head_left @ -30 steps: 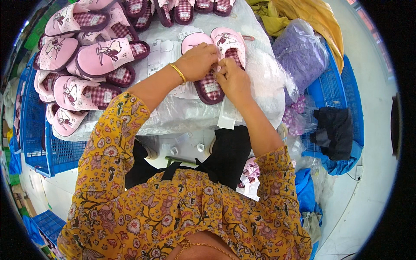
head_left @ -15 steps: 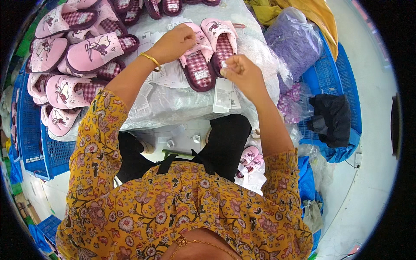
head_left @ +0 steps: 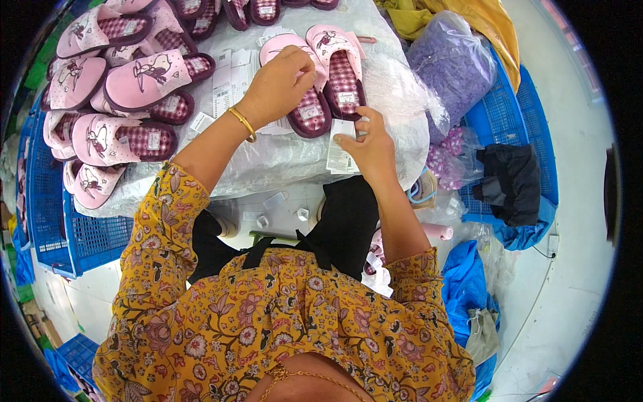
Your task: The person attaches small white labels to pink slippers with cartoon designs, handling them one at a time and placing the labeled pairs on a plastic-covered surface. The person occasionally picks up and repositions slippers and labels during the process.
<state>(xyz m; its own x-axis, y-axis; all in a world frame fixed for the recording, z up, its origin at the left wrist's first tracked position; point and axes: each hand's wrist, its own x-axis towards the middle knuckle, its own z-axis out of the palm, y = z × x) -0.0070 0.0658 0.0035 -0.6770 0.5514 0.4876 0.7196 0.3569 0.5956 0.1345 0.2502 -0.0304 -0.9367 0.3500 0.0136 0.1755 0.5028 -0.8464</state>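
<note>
Two pink slippers with plum checked insoles lie side by side on the plastic-covered table, the left slipper (head_left: 311, 112) partly under my left hand (head_left: 280, 84). That hand is closed over its pink upper, and whatever its curled fingers hold is hidden. The right slipper (head_left: 343, 74) rests against its mate, toe pointing away from me. At the near end of the pair, my right hand (head_left: 367, 144) has its thumb and fingers closed on a white paper tag (head_left: 343, 128). More printed tags (head_left: 340, 159) lie beneath it.
Pink slippers (head_left: 147, 77) are piled at the table's left. Loose printed tags (head_left: 224, 87) lie left of my left hand. On the right stand blue plastic crates (head_left: 539, 127), a bag of purple material (head_left: 455, 60) and a black cloth (head_left: 510, 184). Clear plastic (head_left: 161, 191) covers the table.
My right hand has moved down from the right slipper's heel to the white tags. My left hand has shifted slightly right and nearer, over the left slipper.
</note>
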